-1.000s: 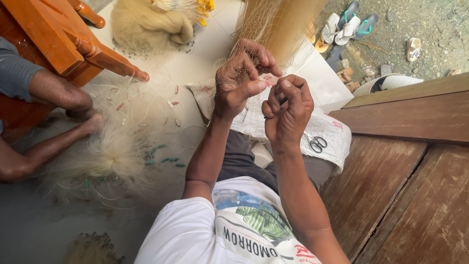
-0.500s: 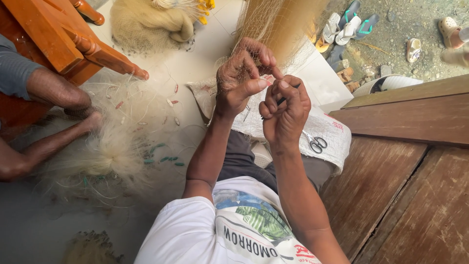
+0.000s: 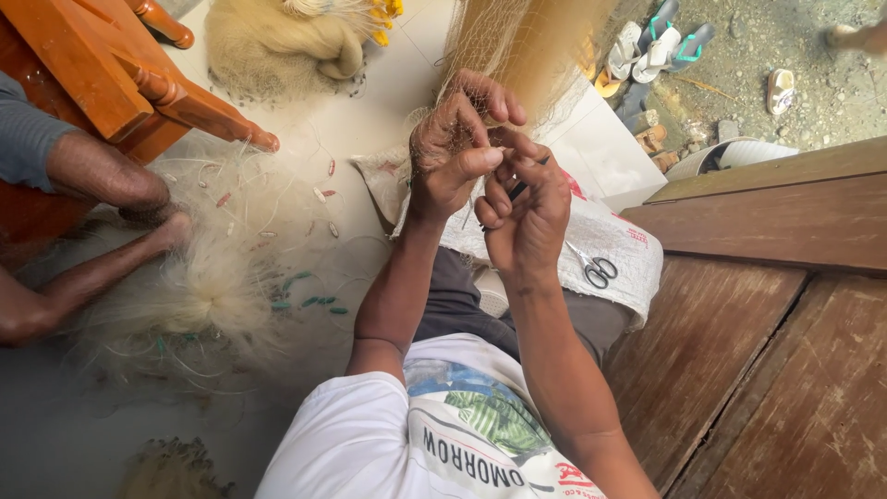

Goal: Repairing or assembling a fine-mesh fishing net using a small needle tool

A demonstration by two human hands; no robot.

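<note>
Head view: hands [image 3: 490,180] on netting [image 3: 517,46], seemingly.

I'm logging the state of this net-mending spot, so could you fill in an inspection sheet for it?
Surface: pale floor with a white woven sack spread over the person's lap.
Job's things: fine netting hangs down in front of the hands; small dark tool in the right hand, mostly hidden.
Clutter: scissors lying on the sack; heap of net with small floats; another bundle.
Grippers: left hand pinches the netting; right hand is closed beside it, touching.
Cables: nothing seen.
Surroundings: wooden boards; orange wooden furniture; sandals on gravel; another person's limbs.
</note>
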